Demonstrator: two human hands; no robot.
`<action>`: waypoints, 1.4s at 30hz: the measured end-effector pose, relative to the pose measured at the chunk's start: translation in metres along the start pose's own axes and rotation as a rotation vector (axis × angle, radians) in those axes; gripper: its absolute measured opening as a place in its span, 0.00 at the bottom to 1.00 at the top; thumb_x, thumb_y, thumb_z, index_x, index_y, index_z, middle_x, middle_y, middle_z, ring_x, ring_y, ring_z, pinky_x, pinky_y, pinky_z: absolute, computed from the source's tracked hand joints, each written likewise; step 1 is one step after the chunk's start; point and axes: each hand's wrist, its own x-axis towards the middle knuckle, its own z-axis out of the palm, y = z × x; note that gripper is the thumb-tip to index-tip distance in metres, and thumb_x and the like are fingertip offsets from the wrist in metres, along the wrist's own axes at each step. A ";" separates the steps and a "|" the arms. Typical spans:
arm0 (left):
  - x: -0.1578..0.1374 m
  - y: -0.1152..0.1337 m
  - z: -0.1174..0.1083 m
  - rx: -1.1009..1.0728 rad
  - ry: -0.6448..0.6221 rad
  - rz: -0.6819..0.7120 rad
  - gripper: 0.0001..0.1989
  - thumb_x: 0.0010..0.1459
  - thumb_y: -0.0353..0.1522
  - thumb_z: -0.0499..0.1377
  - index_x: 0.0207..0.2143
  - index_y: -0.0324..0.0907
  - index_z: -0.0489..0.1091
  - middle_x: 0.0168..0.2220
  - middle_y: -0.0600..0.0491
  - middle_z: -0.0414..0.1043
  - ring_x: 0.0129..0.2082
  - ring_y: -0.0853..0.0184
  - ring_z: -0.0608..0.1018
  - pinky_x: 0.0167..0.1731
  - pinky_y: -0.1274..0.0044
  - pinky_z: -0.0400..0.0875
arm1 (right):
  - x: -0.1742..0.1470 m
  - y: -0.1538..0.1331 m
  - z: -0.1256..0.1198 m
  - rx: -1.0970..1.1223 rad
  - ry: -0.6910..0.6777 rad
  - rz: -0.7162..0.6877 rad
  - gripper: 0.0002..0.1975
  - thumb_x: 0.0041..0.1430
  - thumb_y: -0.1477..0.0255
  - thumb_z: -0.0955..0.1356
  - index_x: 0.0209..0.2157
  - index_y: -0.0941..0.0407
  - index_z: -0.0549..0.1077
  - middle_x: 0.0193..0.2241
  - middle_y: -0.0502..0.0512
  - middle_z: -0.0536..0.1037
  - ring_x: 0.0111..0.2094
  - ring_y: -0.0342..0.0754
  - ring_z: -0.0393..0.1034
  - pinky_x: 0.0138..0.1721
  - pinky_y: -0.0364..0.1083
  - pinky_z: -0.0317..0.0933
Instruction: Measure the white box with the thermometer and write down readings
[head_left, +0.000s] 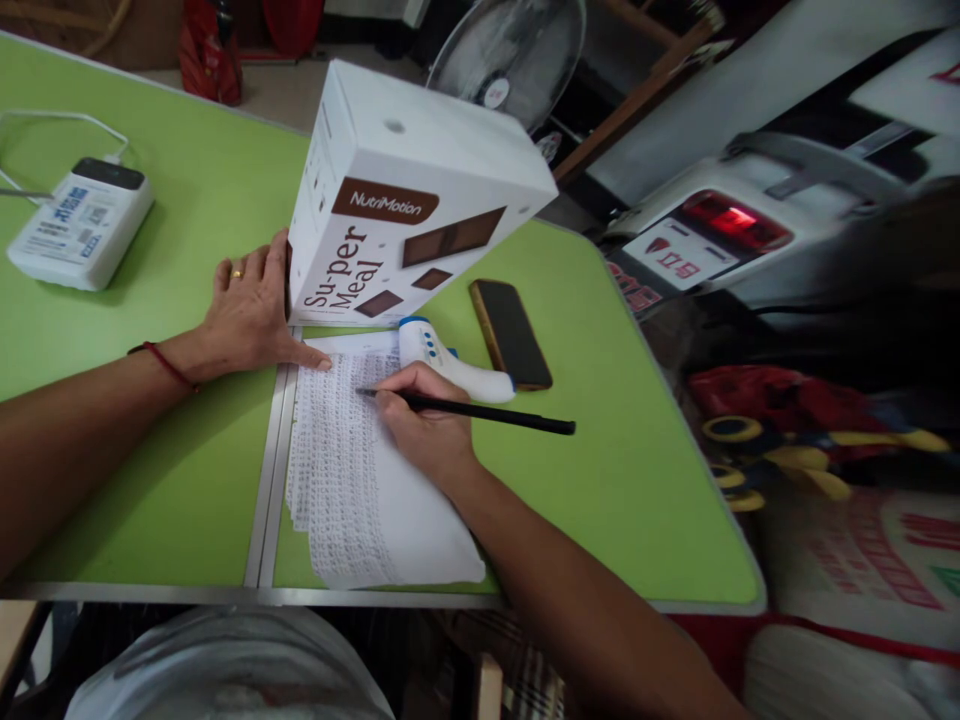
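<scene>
A white box (pixel 420 225) stands on the green bench (pixel 615 480), marked "NutriMotion" in white on a brown band, with "Su-per Meal" in large brown type below. It looks closed, so its contents cannot be seen. In front of its base lies the paper (pixel 431 535), more than one sheet, the top one covered on its left with close rows of handwritten characters, too small to read, and blank on its right.

The right hand (pixel 431 430) rests on the paper, its fingers closed round a slim black pen (pixel 495 411) whose tip is at the written rows. The left hand (pixel 247 315) is open and spread, gripping nothing: its thumb lies on the paper's upper left corner and its other fingers reach the box's left side.

A white handheld thermometer (pixel 450 368) with blue buttons lies at the paper's top edge, near a dark-screened phone (pixel 512 335). At far left, a white device (pixel 82 225) with a cable carries a label in blue print, too blurred to read. Beyond the bench, a sack (pixel 862 550) bears blurred red lettering.
</scene>
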 end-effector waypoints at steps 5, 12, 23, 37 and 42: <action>0.001 -0.003 0.002 0.022 -0.007 0.024 0.84 0.20 0.75 0.61 0.73 0.37 0.43 0.70 0.29 0.52 0.69 0.30 0.56 0.69 0.47 0.42 | 0.001 -0.001 0.000 -0.004 -0.008 0.003 0.03 0.45 0.69 0.66 0.21 0.52 0.70 0.16 0.45 0.70 0.20 0.41 0.59 0.22 0.44 0.57; 0.000 -0.003 0.001 0.026 0.000 0.043 0.82 0.23 0.73 0.65 0.73 0.40 0.41 0.70 0.29 0.51 0.69 0.31 0.57 0.68 0.46 0.43 | 0.000 -0.002 0.001 0.012 -0.011 0.017 0.03 0.45 0.70 0.66 0.21 0.52 0.69 0.16 0.45 0.68 0.19 0.41 0.57 0.21 0.43 0.55; 0.001 -0.004 0.003 0.016 -0.002 0.022 0.83 0.22 0.76 0.60 0.73 0.37 0.43 0.71 0.31 0.51 0.69 0.30 0.56 0.69 0.47 0.42 | 0.000 -0.002 0.001 0.013 -0.010 -0.002 0.03 0.46 0.71 0.66 0.21 0.52 0.68 0.16 0.45 0.68 0.19 0.41 0.57 0.21 0.44 0.54; 0.001 -0.001 0.001 0.012 -0.007 0.022 0.83 0.20 0.73 0.64 0.72 0.37 0.43 0.70 0.27 0.52 0.69 0.31 0.56 0.68 0.47 0.42 | 0.000 -0.001 -0.001 0.016 -0.029 0.000 0.03 0.46 0.70 0.67 0.21 0.52 0.70 0.16 0.45 0.69 0.20 0.41 0.58 0.22 0.44 0.56; 0.000 -0.002 0.001 0.016 0.008 0.027 0.83 0.21 0.74 0.63 0.72 0.38 0.43 0.70 0.30 0.53 0.69 0.32 0.58 0.68 0.48 0.44 | -0.001 0.000 0.000 -0.001 -0.051 0.002 0.02 0.46 0.70 0.67 0.22 0.52 0.71 0.17 0.45 0.70 0.20 0.41 0.59 0.22 0.44 0.57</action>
